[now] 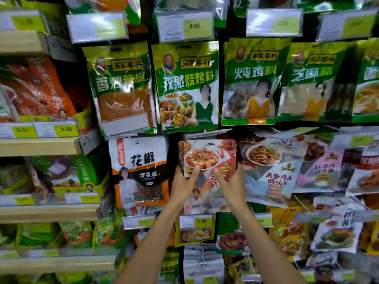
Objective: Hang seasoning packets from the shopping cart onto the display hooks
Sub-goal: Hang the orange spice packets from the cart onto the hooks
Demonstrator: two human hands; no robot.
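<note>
A red-and-white seasoning packet [207, 156] printed with a plate of tofu is held up against the display, its top hang hole near a hook under the green packets. My left hand [183, 184] grips its left edge, thumb across the front. My right hand [231, 182] grips its right edge, thumb on the front as well. The hook itself is hidden behind the packet's top. The shopping cart is out of view.
Green packets [186, 85] hang in a row above. A white-and-orange peppercorn packet [141, 171] hangs to the left, tilted pale packets [270, 171] to the right. Wooden shelves [41, 146] with price tags stand at the left. More packets and price labels [203, 221] hang below.
</note>
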